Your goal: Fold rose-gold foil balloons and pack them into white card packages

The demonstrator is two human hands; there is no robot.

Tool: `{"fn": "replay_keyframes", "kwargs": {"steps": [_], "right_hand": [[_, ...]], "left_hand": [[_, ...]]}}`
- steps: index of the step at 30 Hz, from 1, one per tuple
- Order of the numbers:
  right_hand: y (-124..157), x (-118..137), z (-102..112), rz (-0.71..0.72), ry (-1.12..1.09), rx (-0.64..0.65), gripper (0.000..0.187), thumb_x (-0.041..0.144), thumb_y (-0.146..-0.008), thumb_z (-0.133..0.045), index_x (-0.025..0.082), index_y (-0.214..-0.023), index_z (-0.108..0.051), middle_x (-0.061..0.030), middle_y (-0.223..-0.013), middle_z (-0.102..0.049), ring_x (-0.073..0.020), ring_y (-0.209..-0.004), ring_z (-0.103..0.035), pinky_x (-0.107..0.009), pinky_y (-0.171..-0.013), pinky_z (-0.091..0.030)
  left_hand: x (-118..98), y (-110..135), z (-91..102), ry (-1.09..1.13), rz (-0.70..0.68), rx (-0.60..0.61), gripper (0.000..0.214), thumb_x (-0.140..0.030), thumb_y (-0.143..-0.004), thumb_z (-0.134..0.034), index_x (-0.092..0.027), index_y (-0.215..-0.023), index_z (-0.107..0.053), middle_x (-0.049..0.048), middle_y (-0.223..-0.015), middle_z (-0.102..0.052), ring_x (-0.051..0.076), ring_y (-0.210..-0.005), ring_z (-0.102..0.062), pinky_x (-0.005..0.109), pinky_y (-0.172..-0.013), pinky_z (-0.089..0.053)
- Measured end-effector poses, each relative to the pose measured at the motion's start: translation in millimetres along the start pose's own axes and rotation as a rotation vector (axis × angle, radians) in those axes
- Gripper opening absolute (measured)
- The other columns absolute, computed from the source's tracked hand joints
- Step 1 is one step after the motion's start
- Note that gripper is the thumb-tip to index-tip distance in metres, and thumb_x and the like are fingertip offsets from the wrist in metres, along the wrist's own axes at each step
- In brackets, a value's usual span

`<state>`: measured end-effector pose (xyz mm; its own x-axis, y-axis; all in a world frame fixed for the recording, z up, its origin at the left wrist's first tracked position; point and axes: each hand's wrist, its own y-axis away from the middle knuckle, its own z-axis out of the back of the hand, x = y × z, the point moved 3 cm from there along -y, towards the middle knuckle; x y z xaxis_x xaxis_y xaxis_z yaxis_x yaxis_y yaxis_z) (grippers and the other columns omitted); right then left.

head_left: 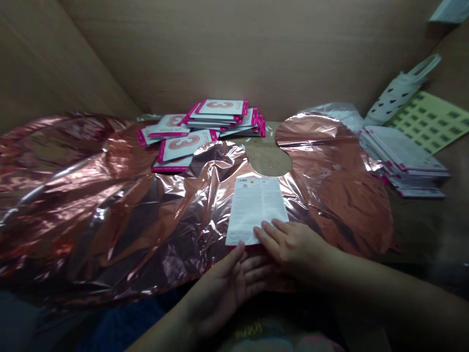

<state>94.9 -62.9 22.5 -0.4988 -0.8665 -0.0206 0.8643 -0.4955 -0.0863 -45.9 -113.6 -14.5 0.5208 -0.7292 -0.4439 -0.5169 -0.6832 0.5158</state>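
One white packet [256,208] lies on one coppery foil sheet [110,210]; the right hand [295,244] rests loose, unclenched fingers on its near corner, the left hand [229,288] open, thumb by its edge; beyond, one overlapping heap of cards [222,106], one stack [406,151] rightward

Bare forearms [381,283], dark top [293,318] with blurry yellow lettering [249,329] and a pale-and-pink print [262,344], plus some deep-blue fabric [126,320], from where I'm standing.
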Motion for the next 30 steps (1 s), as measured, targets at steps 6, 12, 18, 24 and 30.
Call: {"fn": "replay_keyframes", "kwargs": {"steps": [6,12,18,24,30], "right_hand": [[0,-4,12,-0.11,-0.35,-0.033,0.014,0.017,-0.082,-0.048,0.016,-0.092,-0.059,-0.0063,-0.086,-0.065,-0.0157,-0.083,-0.059,-0.025,-0.072,-0.044],[1,-11,5,-0.094,-0.347,-0.023,0.011,0.021,-0.084,-0.048,0.016,-0.086,-0.058,-0.0043,-0.079,-0.064,-0.0149,-0.076,-0.059,-0.024,-0.066,-0.042],[-10,1,2,0.083,-0.07,-0.142,0.024,0.016,-0.089,-0.036,0.011,-0.083,-0.058,-0.0108,-0.077,-0.063,-0.0172,-0.071,-0.058,-0.028,-0.063,-0.043],[-2,-26,26,-0.015,-0.182,-0.015,0.014,0.018,-0.08,-0.048,0.017,-0.077,-0.062,-0.0035,-0.067,-0.063,-0.0154,-0.058,-0.056,-0.025,-0.052,-0.038],[28,-31,58,-0.027,-0.114,-0.125,0.06,0.03,-0.074,-0.057,0.018,-0.131,-0.044,-0.0105,-0.108,-0.064,-0.0198,-0.076,-0.063,-0.026,-0.055,-0.046]], "left_hand": [[-5,-17,-4.8,0.173,-0.102,-0.327,0.021,-0.016,-0.088,-0.049,-0.009,-0.107,-0.055,0.011,-0.088,-0.067,0.015,-0.074,-0.066,0.022,-0.068,-0.052],[0,-13,-8.6,0.193,-0.063,-0.155,0.026,-0.031,-0.088,-0.052,-0.012,-0.105,-0.057,0.0108,-0.089,-0.067,0.021,-0.084,-0.065,0.033,-0.076,-0.053],[-12,-15,0.0,-0.11,-0.295,-0.308,0.035,-0.036,-0.084,-0.056,-0.013,-0.111,-0.058,0.0108,-0.095,-0.069,0.027,-0.093,-0.064,0.043,-0.08,-0.052],[-23,-19,13.0,-0.194,-0.433,-0.333,0.03,-0.027,-0.079,-0.061,-0.012,-0.105,-0.063,0.0073,-0.097,-0.07,0.026,-0.1,-0.061,0.039,-0.09,-0.048],[-48,-10,-6.0,-0.03,-0.444,-0.303,0.033,-0.024,-0.078,-0.06,-0.008,-0.106,-0.062,0.0103,-0.092,-0.07,0.027,-0.092,-0.064,0.039,-0.083,-0.051]]}}
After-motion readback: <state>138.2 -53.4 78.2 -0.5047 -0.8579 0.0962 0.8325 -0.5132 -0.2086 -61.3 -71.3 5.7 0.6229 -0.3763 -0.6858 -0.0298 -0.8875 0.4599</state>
